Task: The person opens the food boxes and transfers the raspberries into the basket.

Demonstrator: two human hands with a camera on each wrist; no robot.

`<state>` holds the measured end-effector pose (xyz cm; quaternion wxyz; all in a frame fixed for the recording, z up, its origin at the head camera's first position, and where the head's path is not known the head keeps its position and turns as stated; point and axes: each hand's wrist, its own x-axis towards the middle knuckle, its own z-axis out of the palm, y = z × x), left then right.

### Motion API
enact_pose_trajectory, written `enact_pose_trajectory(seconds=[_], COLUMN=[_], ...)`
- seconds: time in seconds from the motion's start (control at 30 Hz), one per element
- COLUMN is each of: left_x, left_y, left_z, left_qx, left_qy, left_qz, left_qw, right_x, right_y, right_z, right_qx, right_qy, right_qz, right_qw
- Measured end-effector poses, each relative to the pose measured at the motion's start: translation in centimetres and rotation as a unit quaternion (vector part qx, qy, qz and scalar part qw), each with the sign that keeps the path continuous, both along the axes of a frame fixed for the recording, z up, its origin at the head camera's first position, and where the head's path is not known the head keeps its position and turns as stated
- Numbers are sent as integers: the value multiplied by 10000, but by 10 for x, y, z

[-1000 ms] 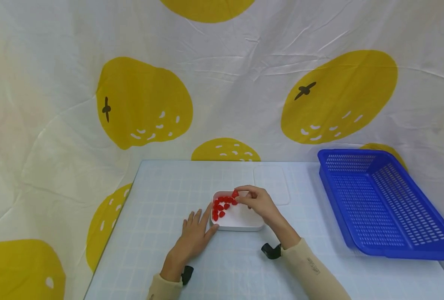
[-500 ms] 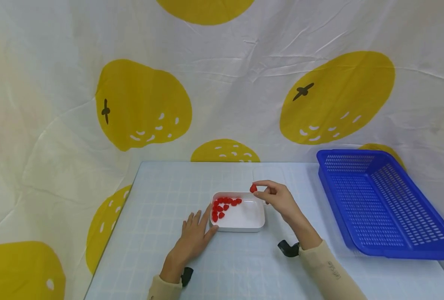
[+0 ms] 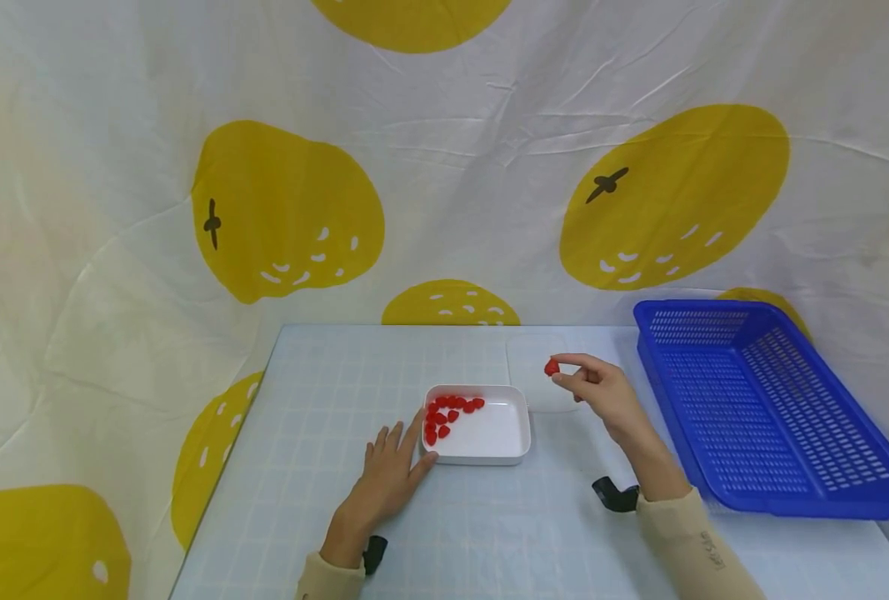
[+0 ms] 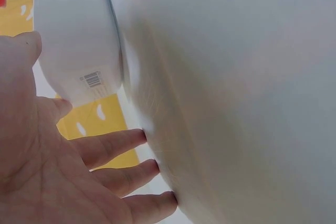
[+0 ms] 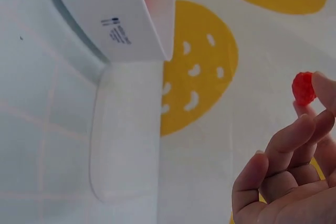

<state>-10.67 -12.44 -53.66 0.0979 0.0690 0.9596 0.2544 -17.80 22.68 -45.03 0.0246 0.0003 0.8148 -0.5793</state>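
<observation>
The right hand (image 3: 605, 396) pinches a small red, bumpy, raspberry-like piece (image 3: 551, 367) between thumb and forefinger, its other fingers loosely bent. The piece is held up off the desk (image 3: 489, 533), to the right of a shallow white tray with rounded corners (image 3: 492, 433) and over a thin, clear, rounded rectangular sheet (image 3: 536, 354) lying flat behind it.

The left hand (image 3: 387, 475) has its fingers spread wide — it grips nothing — with thumb and forefinger at the tray's left side and the other fingertips touching the pale, checked desk surface. Inside the tray, more red pieces (image 3: 453, 416) cluster along the left wall and the left part of the far wall. A blue, slotted plastic basket (image 3: 759, 425) stands well apart on the right — behind everything hangs a white cloth printed with yellow fruit (image 3: 474, 208).
</observation>
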Motion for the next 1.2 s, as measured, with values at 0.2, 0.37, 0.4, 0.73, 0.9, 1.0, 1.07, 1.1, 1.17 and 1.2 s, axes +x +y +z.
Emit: enact_pose_trajectory(seconds=[0.2, 0.37, 0.4, 0.73, 0.9, 1.0, 1.07, 1.1, 1.17, 1.2], left_x=[-1, 0, 0, 1, 1, 1, 1, 1, 1, 1], left_y=[1, 1, 1, 1, 0, 0, 0, 0, 0, 0], left_z=[-2, -2, -2, -2, -2, -1, -1, -1, -1, 0], left_qx=[-25, -27, -22, -6, 11, 8, 4, 3, 11, 12], left_qy=[6, 48, 44, 94, 62, 29, 14, 11, -9, -19], left_qz=[10, 29, 38, -5, 11, 25, 34, 38, 42, 46], left_qw=[10000, 10000, 10000, 10000, 10000, 10000, 10000, 10000, 10000, 10000], right_x=[6, 7, 6, -8, -18, -26, -31, -33, -36, -37], right_y=[26, 52, 58, 129, 160, 173, 180, 184, 192, 195], right_z=[20, 36, 39, 53, 42, 34, 29, 26, 21, 18], right_qx=[270, 331, 271, -781, -1153, -1150, -1042, -1009, -1007, -955], right_qy=[75, 209, 245, 14, -538, -765, -908, -986, -1146, -1207], right_qz=[-247, -351, -360, -590, -931, -1160, -1245, -1271, -1274, -1247], right_qw=[9993, 9986, 9987, 9952, 9875, 9836, 9825, 9818, 9800, 9802])
